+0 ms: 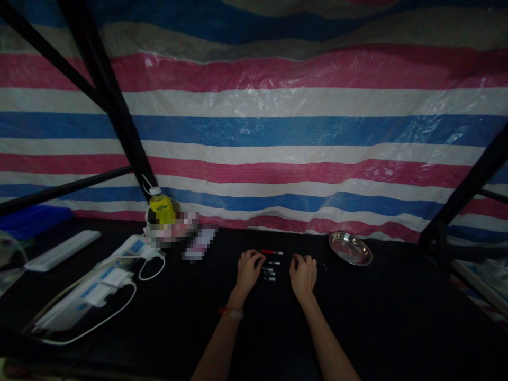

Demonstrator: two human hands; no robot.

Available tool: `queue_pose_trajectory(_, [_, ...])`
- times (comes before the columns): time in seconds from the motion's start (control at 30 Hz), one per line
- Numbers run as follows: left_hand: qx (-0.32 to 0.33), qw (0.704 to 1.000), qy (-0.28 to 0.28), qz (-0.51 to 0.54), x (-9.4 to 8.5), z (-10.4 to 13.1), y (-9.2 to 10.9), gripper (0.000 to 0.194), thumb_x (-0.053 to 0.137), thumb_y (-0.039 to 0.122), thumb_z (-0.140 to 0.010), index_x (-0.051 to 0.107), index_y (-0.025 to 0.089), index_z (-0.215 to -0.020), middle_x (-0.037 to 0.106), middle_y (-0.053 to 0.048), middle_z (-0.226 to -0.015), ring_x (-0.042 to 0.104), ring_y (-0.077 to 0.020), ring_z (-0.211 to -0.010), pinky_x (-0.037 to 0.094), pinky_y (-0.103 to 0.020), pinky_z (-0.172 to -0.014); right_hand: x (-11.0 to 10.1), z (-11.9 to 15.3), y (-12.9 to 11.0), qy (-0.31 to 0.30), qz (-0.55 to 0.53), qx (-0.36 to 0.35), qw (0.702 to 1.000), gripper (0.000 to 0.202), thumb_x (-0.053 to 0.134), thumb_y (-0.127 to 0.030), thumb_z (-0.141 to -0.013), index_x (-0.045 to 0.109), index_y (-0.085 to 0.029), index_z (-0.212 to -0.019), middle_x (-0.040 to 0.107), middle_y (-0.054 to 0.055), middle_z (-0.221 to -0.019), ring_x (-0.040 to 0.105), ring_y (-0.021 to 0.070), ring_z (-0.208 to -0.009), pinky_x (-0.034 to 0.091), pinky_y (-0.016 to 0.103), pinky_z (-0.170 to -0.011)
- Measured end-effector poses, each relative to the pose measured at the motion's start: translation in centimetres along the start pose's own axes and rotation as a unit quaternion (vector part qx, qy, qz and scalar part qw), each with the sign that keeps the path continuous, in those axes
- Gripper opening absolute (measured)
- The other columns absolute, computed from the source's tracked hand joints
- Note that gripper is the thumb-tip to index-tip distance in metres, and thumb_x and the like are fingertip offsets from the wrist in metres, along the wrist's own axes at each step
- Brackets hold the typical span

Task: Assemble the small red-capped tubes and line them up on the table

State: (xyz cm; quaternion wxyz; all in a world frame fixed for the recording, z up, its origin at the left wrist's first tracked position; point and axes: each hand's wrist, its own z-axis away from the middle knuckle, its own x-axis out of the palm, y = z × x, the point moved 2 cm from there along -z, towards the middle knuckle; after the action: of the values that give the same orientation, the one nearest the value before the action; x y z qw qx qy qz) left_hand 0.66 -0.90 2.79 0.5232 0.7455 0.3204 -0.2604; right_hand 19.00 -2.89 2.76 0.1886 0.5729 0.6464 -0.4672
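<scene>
Both of my hands rest on the black table. My left hand [249, 271] has loosely bent fingers, with the fingertips beside the left end of a slim red piece with a silvery end [270, 252]. I see nothing held in it. My right hand [304, 274] lies across a small gap to the right, fingers loosely curled and slightly apart, with nothing visible in them. Between the hands, a short silvery piece [273, 263] lies below the red one. Several similar dark-and-silver pieces [270, 279] are lined up under it; their kind is too small to tell.
A round metal dish [351, 248] stands to the right. On the left are a white power strip [75, 301] with cables, a long white bar [63, 250], a yellow bottle [162, 209] and a blurred packet [200, 243]. Striped sheeting [278, 129] hangs behind, between black frame bars.
</scene>
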Motion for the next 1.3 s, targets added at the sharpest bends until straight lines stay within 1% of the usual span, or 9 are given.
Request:
queue_pose_trajectory(0.13, [0.007,1.0,0.007,0.012,0.0,0.2,0.2,0.018,0.05,0.031,-0.083,0.067,0.027,-0.086,0.058,-0.003,-0.098,0.051,-0.0204,-0.095,0.038,-0.036,-0.084,0.5,-0.3,-1.0,-0.043,-0.025,-0.029,0.998,0.03,0.044,-0.028,-0.084,0.065,-0.02,-0.103,0.057,0.012,-0.095,0.048,0.0249,-0.087,0.034,0.034,-0.073])
queue_pose_trajectory(0.23, [0.007,1.0,0.013,0.02,0.1,0.2,0.0,0.017,0.051,0.029,-0.083,0.067,0.027,-0.086,0.059,-0.002,-0.098,0.051,-0.0192,-0.095,0.039,-0.035,-0.084,0.9,-0.5,-1.6,-0.075,-0.023,-0.048,0.996,0.031,0.043,-0.028,-0.085,0.063,-0.022,-0.109,0.057,0.011,-0.103,0.047,0.025,-0.095,0.033,0.034,-0.077])
queue_pose_trajectory(0.33, [-0.002,0.999,0.02,0.027,0.1,0.2,-0.2,0.016,0.052,0.03,-0.082,0.067,0.025,-0.087,0.059,-0.003,-0.098,0.052,-0.0194,-0.095,0.04,-0.035,-0.084,1.2,-0.8,-2.1,-0.088,-0.016,-0.07,0.994,0.032,0.043,-0.026,-0.086,0.061,-0.024,-0.112,0.056,0.01,-0.109,0.045,0.0253,-0.101,0.032,0.034,-0.081])
queue_pose_trajectory(0.4, [-0.006,0.999,0.027,0.033,0.1,0.1,-0.3,0.016,0.052,0.03,-0.082,0.066,0.025,-0.087,0.06,-0.003,-0.097,0.053,-0.0196,-0.095,0.04,-0.035,-0.084,1.4,-1.0,-2.4,-0.094,-0.012,-0.084,0.992,0.031,0.044,-0.026,-0.086,0.061,-0.025,-0.111,0.056,0.01,-0.111,0.044,0.0253,-0.103,0.031,0.035,-0.082])
queue_pose_trajectory(0.6, [-0.009,0.998,0.04,0.055,0.0,0.1,-0.3,0.016,0.051,0.029,-0.082,0.065,0.024,-0.087,0.062,-0.003,-0.095,0.054,-0.0192,-0.094,0.041,-0.035,-0.085,2.2,-1.1,-2.2,-0.111,-0.025,-0.11,0.987,0.026,0.046,-0.024,-0.085,0.065,-0.025,-0.103,0.061,0.008,-0.106,0.046,0.0241,-0.101,0.031,0.034,-0.08])
queue_pose_trajectory(0.8, [-0.018,0.996,0.048,0.069,-0.1,0.2,-0.3,0.017,0.05,0.029,-0.082,0.062,0.022,-0.09,0.062,-0.004,-0.095,0.054,-0.0194,-0.095,0.04,-0.036,-0.085,1.7,-0.9,-2.0,-0.093,-0.061,-0.114,0.987,0.026,0.041,-0.021,-0.087,0.067,-0.021,-0.092,0.066,0.005,-0.093,0.049,0.0216,-0.093,0.03,0.034,-0.077])
queue_pose_trajectory(0.97, [-0.017,0.996,0.053,0.071,-0.1,0.3,-0.2,0.016,0.049,0.029,-0.082,0.062,0.022,-0.09,0.062,-0.004,-0.095,0.054,-0.0193,-0.094,0.041,-0.035,-0.084,1.5,-0.8,-2.1,-0.09,-0.075,-0.105,0.988,0.026,0.045,-0.031,-0.086,0.068,-0.02,-0.09,0.066,0.007,-0.092,0.05,0.0225,-0.091,0.029,0.035,-0.077])
queue_pose_trajectory(1.13, [-0.015,0.998,0.042,0.054,-0.2,0.4,0.0,0.016,0.05,0.028,-0.081,0.062,0.022,-0.089,0.062,-0.003,-0.095,0.054,-0.0192,-0.093,0.04,-0.034,-0.084,1.6,-0.7,-1.9,-0.107,-0.1,-0.1,0.984,0.028,0.046,-0.039,-0.084,0.07,-0.023,-0.087,0.066,0.006,-0.091,0.051,0.0227,-0.091,0.029,0.035,-0.077])
queue_pose_trajectory(1.3, [-0.018,0.998,0.036,0.04,-0.2,0.4,0.0,0.016,0.051,0.026,-0.08,0.062,0.022,-0.089,0.062,-0.003,-0.094,0.053,-0.0191,-0.093,0.04,-0.034,-0.083,1.6,-0.7,-1.8,-0.117,-0.104,-0.1,0.983,0.023,0.051,-0.037,-0.079,0.07,-0.025,-0.085,0.064,0.005,-0.092,0.05,0.0222,-0.091,0.029,0.035,-0.076])
